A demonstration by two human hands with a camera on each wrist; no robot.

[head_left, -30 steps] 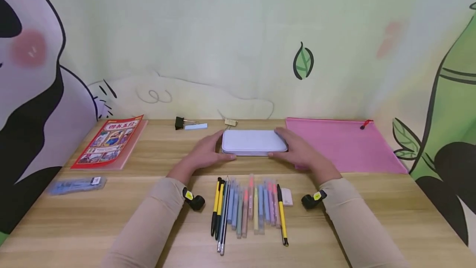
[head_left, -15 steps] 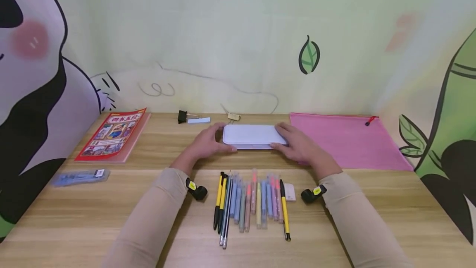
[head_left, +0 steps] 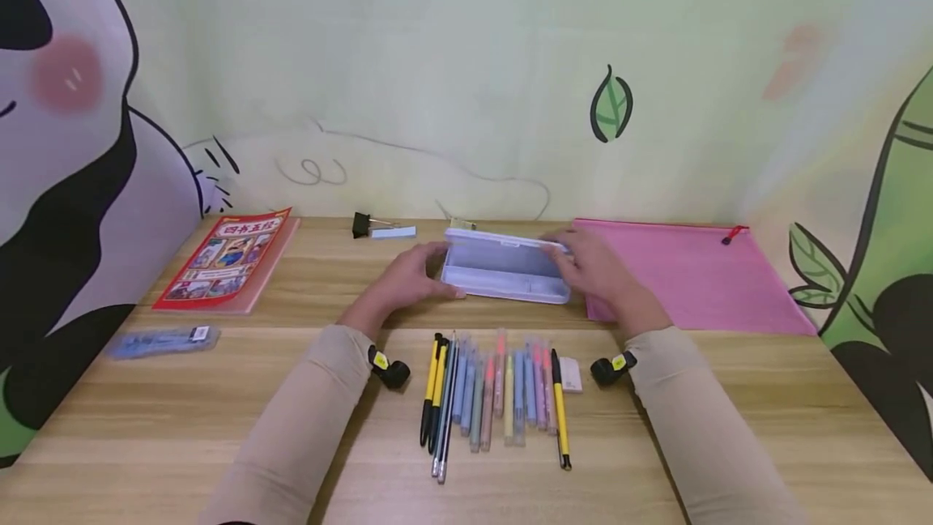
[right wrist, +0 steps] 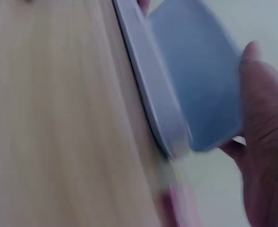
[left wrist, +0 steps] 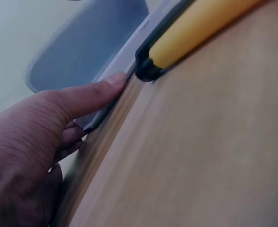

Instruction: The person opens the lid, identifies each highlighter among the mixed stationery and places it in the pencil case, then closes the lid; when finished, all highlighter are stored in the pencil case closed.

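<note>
A pale blue-white pencil case [head_left: 503,288] stands near the back middle of the desk with its hinged lid [head_left: 503,239] raised. Its inside shows nothing but a shallow tray. My left hand [head_left: 402,278] holds the left end of the base, thumb along the front edge and fingers round the end. In the left wrist view that thumb presses the base's rim [left wrist: 117,78]. At the right end, my right hand [head_left: 599,272] pinches the lid's edge, tilting it up. The right wrist view shows its thumb on the inner face of the lid [right wrist: 195,75].
Before the case lie yellow-black pens [head_left: 432,387], pencils [head_left: 446,428], several pastel markers [head_left: 509,395] and an eraser [head_left: 572,375]. A pink zip pouch [head_left: 692,282] is right, a red booklet [head_left: 226,258] and blue packet [head_left: 164,343] left. Binder clips [head_left: 360,225] sit at the back.
The case was closed with both hands at its ends; my right hand has moved up and back with the lid, opening it. My left hand stays at the base.
</note>
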